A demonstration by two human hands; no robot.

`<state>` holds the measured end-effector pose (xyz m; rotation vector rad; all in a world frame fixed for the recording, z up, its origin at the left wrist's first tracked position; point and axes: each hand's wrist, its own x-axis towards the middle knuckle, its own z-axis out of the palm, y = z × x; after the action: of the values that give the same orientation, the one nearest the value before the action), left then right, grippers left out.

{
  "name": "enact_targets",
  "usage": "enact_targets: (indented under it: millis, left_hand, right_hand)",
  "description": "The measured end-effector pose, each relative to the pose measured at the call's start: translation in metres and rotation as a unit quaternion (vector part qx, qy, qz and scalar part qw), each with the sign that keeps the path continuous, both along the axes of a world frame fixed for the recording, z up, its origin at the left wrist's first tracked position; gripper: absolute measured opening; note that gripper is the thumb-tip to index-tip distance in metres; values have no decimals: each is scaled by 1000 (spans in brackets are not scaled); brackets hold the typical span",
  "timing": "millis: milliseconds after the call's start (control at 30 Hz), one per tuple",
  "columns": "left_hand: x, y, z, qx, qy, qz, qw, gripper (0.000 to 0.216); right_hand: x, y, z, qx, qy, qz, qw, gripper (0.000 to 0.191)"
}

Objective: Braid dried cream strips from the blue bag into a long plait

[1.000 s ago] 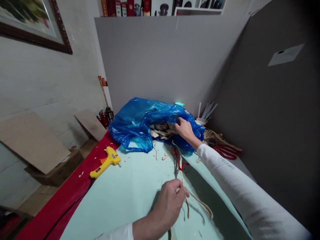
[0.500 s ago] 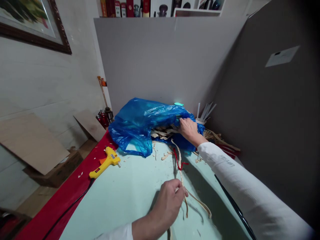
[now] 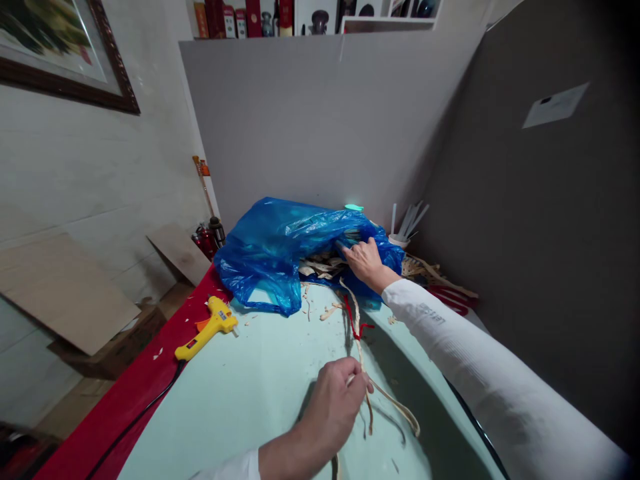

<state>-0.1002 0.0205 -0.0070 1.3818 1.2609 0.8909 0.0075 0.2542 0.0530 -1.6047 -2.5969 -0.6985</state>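
My left hand (image 3: 334,403) is near the front of the pale green table top (image 3: 250,393), its fingers pinched on thin tan straw strips (image 3: 373,393) that trail away towards the bag, with a red strand (image 3: 353,320) beside them. My right hand (image 3: 364,261) reaches into the mouth of a crumpled blue plastic bag (image 3: 273,247) at the back of the table. Its fingers rest on the pile of tan strips (image 3: 320,263) inside, partly curled. What they hold, if anything, is hidden.
A yellow glue gun (image 3: 206,325) with a black cord lies at the left on the red table edge (image 3: 115,407). A white cup of sticks (image 3: 400,235) and red-handled scissors (image 3: 450,297) sit at the back right. Grey partition boards (image 3: 310,120) close off the back and right.
My right hand has shifted slightly left and deeper into the bag's opening. My left hand has stayed in place with the strips.
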Motion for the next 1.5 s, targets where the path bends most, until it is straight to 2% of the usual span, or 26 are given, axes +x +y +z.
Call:
enact_targets:
  millis: [200, 500, 733, 933, 1200, 1367, 1500]
  left_hand:
    - [0, -3, 6, -15, -1, -6, 1000, 22]
    - [1, -3, 6, 1, -1, -10, 1000, 22]
    - [1, -3, 6, 1, 12, -6, 1000, 21]
    - [2, -3, 6, -9, 15, -10, 1000, 20]
    - [0, -1, 8, -14, 11, -12, 1000, 21]
    - [0, -2, 8, -26, 1, -6, 1000, 21]
    - [0, -2, 9, -16, 15, 0, 1000, 21]
  right_hand:
    - [-5, 4, 2, -23, -5, -40, 999, 37]
    - [-15, -5, 14, 3, -18, 21, 1000, 39]
    - [-24, 4, 12, -16, -6, -2, 1000, 29]
    - [-18, 10, 10, -48, -13, -24, 998, 34]
    - [-13, 24, 21, -57, -15, -68, 996, 33]
    - [-12, 13, 17, -54, 8, -65, 996, 31]
    - [-6, -3, 18, -24, 49, -56, 997, 26]
